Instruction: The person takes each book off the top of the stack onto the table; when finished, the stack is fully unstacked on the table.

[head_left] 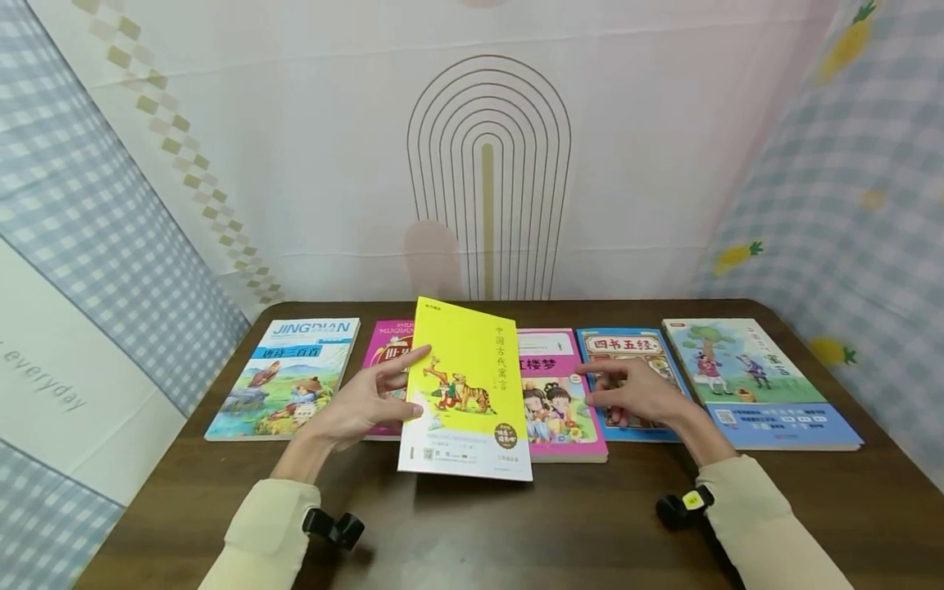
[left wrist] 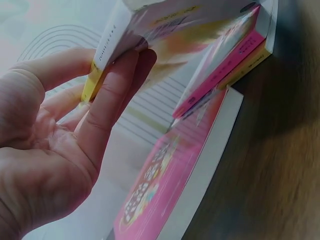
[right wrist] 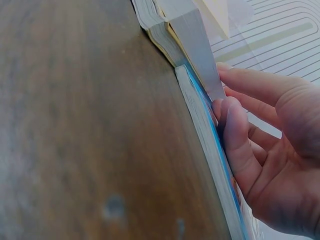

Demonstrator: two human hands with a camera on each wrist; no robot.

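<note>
My left hand (head_left: 369,403) grips a thin yellow book (head_left: 472,373) by its left edge, thumb on the cover. The book is raised and tilted above the row, showing a tiger picture and a white lower band. In the left wrist view, the fingers (left wrist: 107,100) pinch its spine. My right hand (head_left: 637,392) hovers at the right edge of a pink book (head_left: 564,410), over a blue book (head_left: 615,342), with thumb and forefinger apart. In the right wrist view, the fingertips (right wrist: 235,112) are close beside book edges. The yellow book partly covers the pink one.
A book with a landscape cover (head_left: 295,385) lies at the left. Beside it a magenta book (head_left: 387,336) is partly hidden by my left hand and the yellow book. Another book with a tree cover (head_left: 760,377) lies at the right. The brown table (head_left: 472,533) meets a cloth backdrop (head_left: 332,164).
</note>
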